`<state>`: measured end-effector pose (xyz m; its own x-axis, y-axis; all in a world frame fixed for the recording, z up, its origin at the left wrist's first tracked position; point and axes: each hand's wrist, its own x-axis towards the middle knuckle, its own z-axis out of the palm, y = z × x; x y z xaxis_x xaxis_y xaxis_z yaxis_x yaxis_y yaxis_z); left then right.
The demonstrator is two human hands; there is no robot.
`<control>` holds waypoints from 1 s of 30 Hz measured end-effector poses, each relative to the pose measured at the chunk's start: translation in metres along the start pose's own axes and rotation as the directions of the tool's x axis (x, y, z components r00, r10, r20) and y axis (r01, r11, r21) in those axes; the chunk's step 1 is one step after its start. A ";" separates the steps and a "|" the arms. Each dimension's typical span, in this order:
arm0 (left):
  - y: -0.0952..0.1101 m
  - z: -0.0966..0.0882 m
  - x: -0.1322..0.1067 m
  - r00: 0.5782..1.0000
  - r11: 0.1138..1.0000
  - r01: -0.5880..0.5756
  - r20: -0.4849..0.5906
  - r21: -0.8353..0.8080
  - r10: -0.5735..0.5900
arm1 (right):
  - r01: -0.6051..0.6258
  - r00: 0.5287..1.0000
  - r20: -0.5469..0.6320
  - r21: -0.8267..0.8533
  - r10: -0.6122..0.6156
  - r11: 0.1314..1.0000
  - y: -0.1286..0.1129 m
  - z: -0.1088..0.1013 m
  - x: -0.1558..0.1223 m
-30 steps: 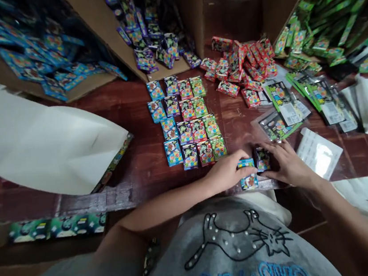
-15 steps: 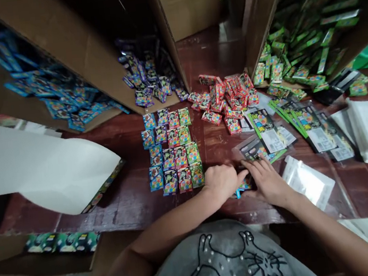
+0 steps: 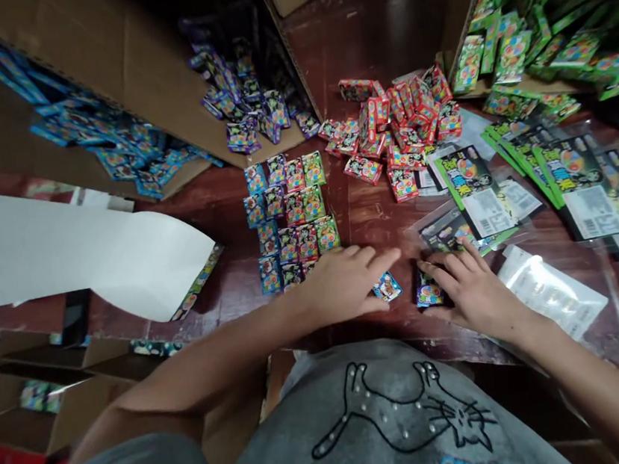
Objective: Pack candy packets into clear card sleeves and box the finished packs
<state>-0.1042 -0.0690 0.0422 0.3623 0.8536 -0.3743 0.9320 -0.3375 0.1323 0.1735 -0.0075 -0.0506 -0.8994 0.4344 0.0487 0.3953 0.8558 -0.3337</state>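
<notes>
My left hand [image 3: 344, 284] is over the table at the front of the rows, with index finger and thumb spread apart. A small blue box [image 3: 387, 288] lies tilted between them, close to the thumb; a firm grip on it does not show. My right hand [image 3: 466, 288] has its fingertips and thumb around a small purple box [image 3: 428, 289] on the table. Whether more boxes are under it is hidden. Left of my hands stand rows of small boxes [image 3: 294, 207], in blue, purple, red and green columns. My left hand partly covers the front row.
Behind the rows is a loose pile of red boxes [image 3: 401, 126]. Cartons hold blue boxes [image 3: 124, 146], purple boxes [image 3: 249, 111] and green boxes [image 3: 560, 28]. Printed bags [image 3: 476, 189] and a clear plastic sheet [image 3: 554, 292] lie right. White paper [image 3: 90, 244] covers the left side.
My hands have moved apart: the left shifted left and its fingers opened out, the right moved slightly right. The blue box and purple box now show between them. The camera view has shifted.
</notes>
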 end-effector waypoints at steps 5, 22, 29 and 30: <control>-0.001 0.025 0.012 0.937 0.935 -0.328 -0.075 0.133 0.340 | 0.004 1.000 -0.017 -0.008 -0.004 1.000 -0.003 -0.001 -0.004; 0.006 0.053 0.013 0.884 0.987 0.115 -0.440 -0.117 -0.155 | 0.003 0.989 -0.147 -0.004 -0.004 1.000 0.014 -0.008 0.020; -0.092 -0.034 0.112 0.765 0.970 0.235 -0.604 -0.062 -0.223 | -0.563 0.740 -0.512 -0.117 0.436 0.818 0.177 -0.088 0.086; -0.105 -0.041 0.128 0.768 0.968 0.235 -0.593 -0.091 -0.242 | -0.657 0.673 -0.528 -0.103 0.519 0.747 0.199 -0.097 0.095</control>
<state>-0.1553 0.0919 0.0181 0.0605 0.9726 0.2244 0.9883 -0.0899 0.1234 0.1852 0.2316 -0.0214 -0.3017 0.8843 0.3563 0.9053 0.3830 -0.1839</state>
